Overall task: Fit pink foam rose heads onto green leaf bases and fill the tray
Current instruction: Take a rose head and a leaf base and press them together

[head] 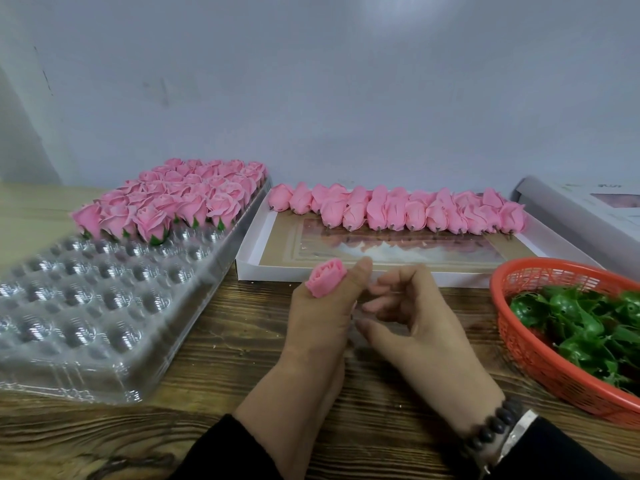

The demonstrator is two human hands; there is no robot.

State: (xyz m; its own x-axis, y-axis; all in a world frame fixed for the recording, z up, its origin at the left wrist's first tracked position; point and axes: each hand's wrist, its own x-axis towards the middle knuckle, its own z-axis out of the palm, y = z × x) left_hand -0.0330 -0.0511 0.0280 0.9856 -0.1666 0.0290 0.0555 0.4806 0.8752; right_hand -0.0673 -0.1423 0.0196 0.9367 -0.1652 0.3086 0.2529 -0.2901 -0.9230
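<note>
Head view: at the table's left edge the clear tray point(104, 306) has finished roses point(173, 199) in its far rows and near cups bare, and beside it a white box point(346, 271) keeps loose rose heads point(398, 211) along its far side. At the table's near middle the left hand point(322, 323) grips one rose head point(325, 277), a light, soft foam best pinched low by its base, not by the petals. Touching it, the right hand point(415, 317) curls loosely with nothing seen in it, and leaf bases point(588, 323) wait in the red basket point(519, 341) at the right edge.
</note>
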